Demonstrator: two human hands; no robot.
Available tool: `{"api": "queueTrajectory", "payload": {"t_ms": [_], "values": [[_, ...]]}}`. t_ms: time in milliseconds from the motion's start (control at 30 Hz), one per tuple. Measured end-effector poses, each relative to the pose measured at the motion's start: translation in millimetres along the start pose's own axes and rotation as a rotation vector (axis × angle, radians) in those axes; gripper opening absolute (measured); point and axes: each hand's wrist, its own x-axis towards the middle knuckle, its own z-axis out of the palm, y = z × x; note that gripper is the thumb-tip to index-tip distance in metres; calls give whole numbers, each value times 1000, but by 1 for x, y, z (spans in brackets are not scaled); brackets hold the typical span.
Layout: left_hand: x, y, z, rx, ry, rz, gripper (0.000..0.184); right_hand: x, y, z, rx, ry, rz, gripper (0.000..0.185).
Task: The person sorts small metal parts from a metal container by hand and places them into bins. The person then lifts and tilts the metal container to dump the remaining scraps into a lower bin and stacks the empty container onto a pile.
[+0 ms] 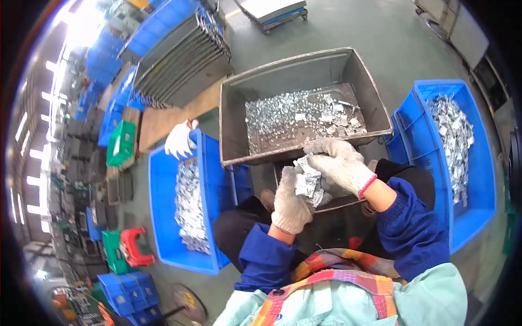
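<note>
Both my hands wear off-white knit gloves and meet just over the near edge of a worn grey bin. My left hand is closed around a clump of small silvery metal parts. From the right, my right hand reaches to the top of that clump, its fingers bent against the parts; whether it grips one itself is hard to make out. Inside the grey bin, loose metal pieces lie spread over the bottom, finer to the left and larger to the right.
Blue crates stand on both sides, the left crate and right crate, each holding many metal parts. A white glove hangs over the left crate's rim. Further left are a red stool and a green crate. Stacked trays stand behind.
</note>
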Motion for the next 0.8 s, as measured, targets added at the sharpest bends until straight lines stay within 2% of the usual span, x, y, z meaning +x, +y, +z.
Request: {"api": "queueTrajectory", "payload": {"t_ms": [100, 133, 233, 267, 400, 500, 533, 633, 700, 767, 800], "values": [[1, 5, -1, 21, 2, -31, 52, 10, 19, 9, 179, -44, -145, 29], [0, 6, 3, -19, 89, -42, 53, 9, 19, 9, 151, -61, -169, 28], [4, 2, -7, -18, 78, -83, 53, 2, 14, 0, -175, -60, -421, 31], [5, 4, -11, -97, -6, -127, 50, 3, 16, 0, -134, -79, -362, 33], [7, 2, -2, 45, 78, 52, 38, 8, 26, 0, 13, -54, -84, 32], [9, 6, -6, 61, 75, 41, 37, -2, -12, -19, 242, -102, 339, 36], [10, 7, -20, 63, 30, 29, 38, -4, -19, -24, 261, -97, 363, 42], [8, 5, -2, 190, 50, 87, 32, 2, 2, -17, 75, -196, 15, 46], [11, 5, -1, 327, 142, 85, 34, 5, 9, -12, -116, -222, -98, 50], [11, 1, 7, 170, 133, -17, 35, 2, 2, -16, -134, -160, -67, 43], [13, 3, 4, 126, 22, -44, 36, -3, -8, -26, -54, -142, 25, 41]]}}
